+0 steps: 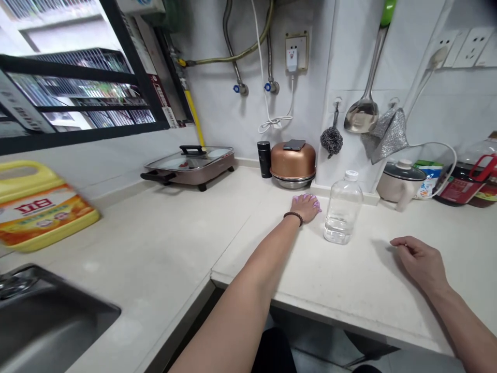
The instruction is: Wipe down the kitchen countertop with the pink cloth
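Note:
My left hand (306,208) reaches far across the counter and presses down on a purple cloth (317,205), which peeks out around the fingers. A dark bead bracelet (294,216) circles that wrist. Just to the right of the cloth stands a clear plastic bottle (341,215), upright, white-capped, with some clear liquid at the bottom. Above the counter on the right, my right hand (421,259) is loosely closed, fingers curled in, with nothing visible in it.
Behind the left hand are a copper-coloured pot (293,161) and a black flask (264,159). An electric pan (190,168), a yellow detergent jug (42,207) and a sink (58,321) lie leftward. A small lidded pot (398,184) stands at right; a ladle (363,114) hangs above.

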Demonstrator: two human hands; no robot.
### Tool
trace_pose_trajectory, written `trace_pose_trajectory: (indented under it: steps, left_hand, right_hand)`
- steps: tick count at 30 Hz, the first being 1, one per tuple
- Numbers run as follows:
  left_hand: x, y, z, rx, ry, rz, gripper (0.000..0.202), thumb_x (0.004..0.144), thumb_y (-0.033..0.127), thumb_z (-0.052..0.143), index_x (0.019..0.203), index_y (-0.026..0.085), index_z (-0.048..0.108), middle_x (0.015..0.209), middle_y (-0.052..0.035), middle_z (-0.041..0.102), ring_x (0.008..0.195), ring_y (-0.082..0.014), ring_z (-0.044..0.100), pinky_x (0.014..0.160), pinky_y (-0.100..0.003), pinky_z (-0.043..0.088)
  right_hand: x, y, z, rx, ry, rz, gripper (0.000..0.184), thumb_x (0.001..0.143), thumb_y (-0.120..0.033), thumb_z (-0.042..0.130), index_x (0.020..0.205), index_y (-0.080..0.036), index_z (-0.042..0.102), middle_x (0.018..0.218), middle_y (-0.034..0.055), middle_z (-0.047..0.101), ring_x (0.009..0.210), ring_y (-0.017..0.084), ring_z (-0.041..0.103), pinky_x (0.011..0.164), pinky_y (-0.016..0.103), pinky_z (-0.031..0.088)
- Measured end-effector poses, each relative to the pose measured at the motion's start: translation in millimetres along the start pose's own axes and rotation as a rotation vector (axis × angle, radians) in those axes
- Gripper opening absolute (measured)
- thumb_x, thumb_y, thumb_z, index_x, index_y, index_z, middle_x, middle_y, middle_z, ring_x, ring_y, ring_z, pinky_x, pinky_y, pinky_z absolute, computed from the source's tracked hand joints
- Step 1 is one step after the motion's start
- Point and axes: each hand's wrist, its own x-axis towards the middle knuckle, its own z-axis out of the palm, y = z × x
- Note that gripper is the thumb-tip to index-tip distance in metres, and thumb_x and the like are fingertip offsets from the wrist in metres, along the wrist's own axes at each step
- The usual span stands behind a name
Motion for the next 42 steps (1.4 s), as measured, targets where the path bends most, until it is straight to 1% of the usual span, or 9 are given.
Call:
trace_pose_trajectory:
  steps: [6,10,18,21,25,30,33,38,42]
  left_hand:
    - [4.9,-5.7,-0.5,-0.015,0.007,0.010,0.060,0.104,0.055,0.031,0.159,0.031,0.041,0.175,-0.0044,0.027,0.158,-0.0318,0.024,0.127,-0.058,0.019]
    - [-5.4,-30.8,-4.8,-0.014,0.007,-0.070,0.062,0.103,0.057,0.031,0.159,0.030,0.040,0.176,-0.0057,0.026,0.159,-0.0324,0.022,0.126,-0.059,0.019]
    - [-74.0,-111.9,-25.4,0.049,0.011,-0.304,0.066,0.104,0.058,0.024,0.162,0.030,0.036,0.177,-0.0083,0.022,0.159,-0.0350,0.022,0.125,-0.061,0.021]
    - [-101.9,-121.4,-29.7,0.072,0.006,-0.336,0.065,0.104,0.057,0.022,0.162,0.029,0.036,0.176,-0.0086,0.022,0.159,-0.0342,0.023,0.125,-0.060,0.021]
    - [-132.9,-116.4,-30.3,0.088,0.004,-0.337,0.065,0.105,0.056,0.022,0.162,0.028,0.036,0.177,-0.0084,0.022,0.159,-0.0340,0.023,0.125,-0.059,0.022]
    - [-165.4,-92.8,-27.8,0.099,-0.020,-0.310,0.065,0.106,0.053,0.022,0.164,0.027,0.033,0.177,-0.0078,0.021,0.160,-0.0357,0.022,0.126,-0.060,0.020]
    - [-182.4,-60.5,-24.6,0.099,-0.046,-0.255,0.064,0.106,0.049,0.023,0.165,0.026,0.031,0.177,-0.0079,0.019,0.161,-0.0362,0.019,0.127,-0.061,0.018]
    - [-204.4,31.9,-7.8,-0.007,-0.167,0.018,0.072,0.104,0.057,0.023,0.169,0.025,0.022,0.179,-0.0064,0.008,0.164,-0.0358,0.000,0.129,-0.066,0.004]
    - [-206.5,107.1,12.0,-0.131,-0.198,0.284,0.077,0.103,0.062,0.021,0.169,0.022,0.020,0.180,-0.0083,0.005,0.164,-0.0385,-0.008,0.127,-0.069,-0.003]
  right_hand:
    - [2.8,-2.8,-5.2,-0.034,-0.014,0.059,0.032,0.076,-0.045,0.053,0.082,-0.027,0.079,0.076,0.0004,0.076,0.062,0.020,0.066,0.063,0.031,0.052]
    - [3.8,-3.4,-8.1,-0.027,-0.003,0.103,0.035,0.074,-0.047,0.053,0.081,-0.025,0.079,0.070,0.0015,0.074,0.058,0.020,0.063,0.061,0.032,0.050]
    - [6.0,2.6,-6.6,-0.017,-0.002,0.146,0.033,0.070,-0.046,0.052,0.080,-0.027,0.078,0.074,0.0013,0.075,0.066,0.023,0.067,0.070,0.035,0.051]
    - [6.4,4.2,-6.5,-0.022,-0.003,0.158,0.034,0.070,-0.046,0.052,0.080,-0.028,0.078,0.073,0.0012,0.075,0.065,0.023,0.067,0.070,0.036,0.051]
    - [6.4,4.9,-6.7,-0.028,0.006,0.164,0.032,0.070,-0.045,0.053,0.080,-0.028,0.079,0.072,0.0015,0.074,0.065,0.024,0.066,0.070,0.037,0.051]
    - [6.4,2.5,-1.4,-0.004,-0.003,0.153,0.029,0.071,-0.042,0.054,0.078,-0.028,0.078,0.072,0.0020,0.074,0.064,0.023,0.065,0.066,0.036,0.049]
    - [7.0,-1.0,2.9,-0.010,-0.035,0.180,0.029,0.072,-0.043,0.055,0.080,-0.029,0.079,0.068,0.0017,0.072,0.062,0.023,0.063,0.063,0.036,0.047]
    - [6.5,-2.4,3.2,-0.032,-0.052,0.210,0.026,0.072,-0.040,0.056,0.081,-0.029,0.079,0.069,0.0017,0.072,0.064,0.024,0.064,0.064,0.036,0.046]
    - [4.5,1.3,0.5,-0.047,-0.009,0.202,0.027,0.072,-0.041,0.056,0.081,-0.028,0.078,0.067,0.0022,0.070,0.063,0.025,0.063,0.065,0.038,0.047]
